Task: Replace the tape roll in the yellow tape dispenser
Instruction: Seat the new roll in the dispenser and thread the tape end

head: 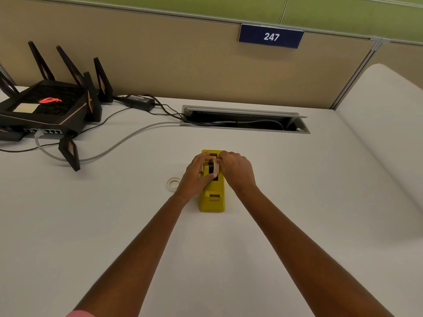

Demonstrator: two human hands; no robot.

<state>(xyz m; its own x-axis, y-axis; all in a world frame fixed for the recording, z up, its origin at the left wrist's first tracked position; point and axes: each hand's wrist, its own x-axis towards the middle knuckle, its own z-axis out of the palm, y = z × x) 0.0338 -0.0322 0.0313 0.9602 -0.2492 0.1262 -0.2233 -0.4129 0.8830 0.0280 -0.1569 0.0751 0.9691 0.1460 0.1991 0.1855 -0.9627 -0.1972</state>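
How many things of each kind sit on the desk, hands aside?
Yellow tape dispenser: 1
Tape rolls: 2, one in the dispenser, one loose on the desk
Router: 1
Power adapter: 1
Total: 5

On the white counter [274, 202] stand one yellow plastic tape dispenser [211, 200], two tape rolls, a pale loose ring [173, 182] and a roll on a black core [212, 167], one black router [45, 106], and two hands, left [196, 175] and right [238, 170].
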